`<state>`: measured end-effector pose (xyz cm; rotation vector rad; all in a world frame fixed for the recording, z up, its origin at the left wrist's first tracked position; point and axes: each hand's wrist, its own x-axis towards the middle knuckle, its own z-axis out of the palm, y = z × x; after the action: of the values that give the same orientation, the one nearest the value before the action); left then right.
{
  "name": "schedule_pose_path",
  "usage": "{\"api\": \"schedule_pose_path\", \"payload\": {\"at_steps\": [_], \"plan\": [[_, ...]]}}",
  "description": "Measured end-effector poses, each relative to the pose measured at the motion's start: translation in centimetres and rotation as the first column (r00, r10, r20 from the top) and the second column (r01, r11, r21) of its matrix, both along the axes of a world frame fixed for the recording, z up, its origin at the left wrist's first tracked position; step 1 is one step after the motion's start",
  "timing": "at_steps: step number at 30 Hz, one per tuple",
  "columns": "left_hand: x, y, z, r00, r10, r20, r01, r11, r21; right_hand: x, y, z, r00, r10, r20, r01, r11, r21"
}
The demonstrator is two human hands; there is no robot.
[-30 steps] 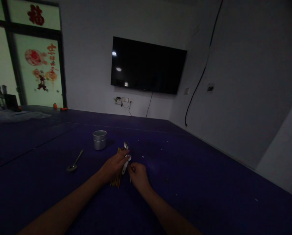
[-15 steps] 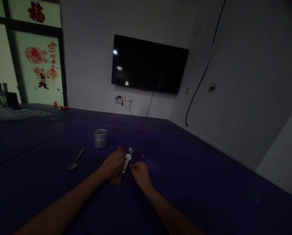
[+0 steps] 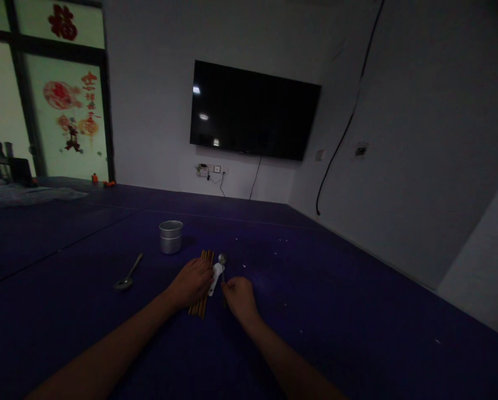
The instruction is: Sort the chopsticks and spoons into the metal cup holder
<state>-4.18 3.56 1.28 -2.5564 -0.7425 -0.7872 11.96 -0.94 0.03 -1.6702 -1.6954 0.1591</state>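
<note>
My left hand (image 3: 193,282) lies over a bundle of several wooden chopsticks (image 3: 198,307), fingers curled across their middle. Its fingertips reach the edge of a white spoon (image 3: 216,278), which lies close along the right side of the bundle. With thumb and fingers pinched, my right hand (image 3: 239,297) holds the thin handle of a small metal spoon (image 3: 222,259). The small spoon's bowl points away from me, beside the white spoon's bowl. Part of its handle is hidden by my fingers.
A metal cup (image 3: 171,238) stands upright beyond my left hand. Left of it lies a larger metal spoon (image 3: 126,281). The dark purple tabletop (image 3: 357,311) carries small white specks. Clear plastic sheeting (image 3: 28,193) and small orange objects (image 3: 107,182) are at the far left.
The small metal spoon's bowl has shifted slightly left, closer to the white spoon. Both hands stay almost where they were, and the cup and larger spoon have not moved.
</note>
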Motion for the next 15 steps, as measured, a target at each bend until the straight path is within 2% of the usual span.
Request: {"api": "schedule_pose_path", "payload": {"at_steps": [8,15], "plan": [[-0.24,-0.29,0.03,0.998,-0.055,-0.017,0.053,0.994,-0.093,0.35,0.18,-0.25,0.999,-0.037,0.0,0.037,0.999,0.025],[-0.48,0.01,-0.11,0.995,-0.101,-0.02,0.095,0.975,-0.202,0.51,0.07,-0.04,0.997,-0.05,0.052,0.051,0.999,-0.009]]}}
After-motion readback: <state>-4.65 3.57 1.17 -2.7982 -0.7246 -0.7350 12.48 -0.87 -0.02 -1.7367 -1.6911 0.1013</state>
